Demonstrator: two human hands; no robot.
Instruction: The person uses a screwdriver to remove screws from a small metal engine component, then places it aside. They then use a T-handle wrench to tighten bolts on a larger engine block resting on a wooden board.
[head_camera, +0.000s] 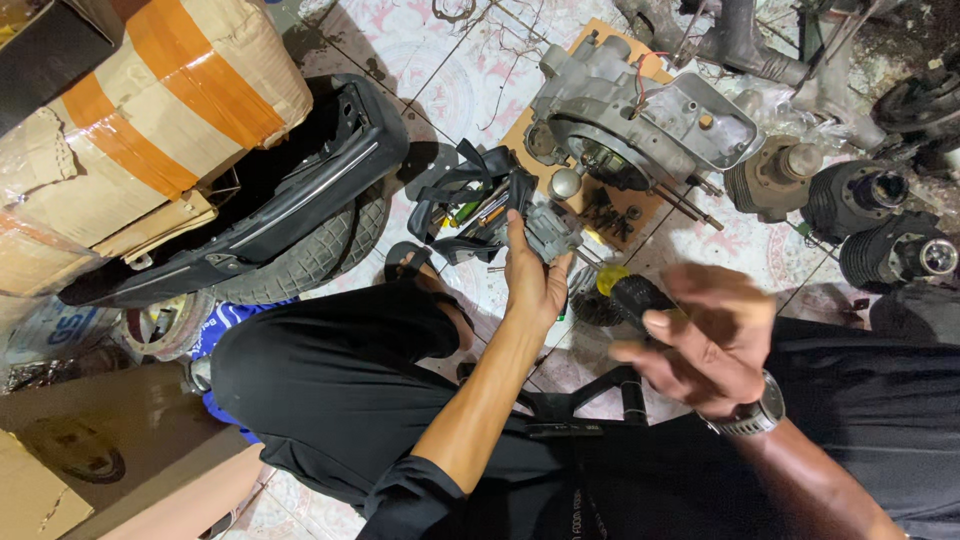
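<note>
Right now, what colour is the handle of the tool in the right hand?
The tool handle is black with a yellow end, though blurred, as the head view shows.

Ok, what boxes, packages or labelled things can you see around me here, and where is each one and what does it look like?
Cardboard box: upper left, large, brown, wrapped in orange tape bands, torn edges.
Printed sack: left edge beside the tyre, white with blue print, crumpled.
Flat cardboard sheet: top centre, tan, under the grey engine casing.

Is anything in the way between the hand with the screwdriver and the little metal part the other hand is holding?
Nothing visible stands between them. The right hand holds a blurred screwdriver just beside the left hand, which holds the grey metal part over the tool bag. Only open air above the tiled floor separates them.
</note>
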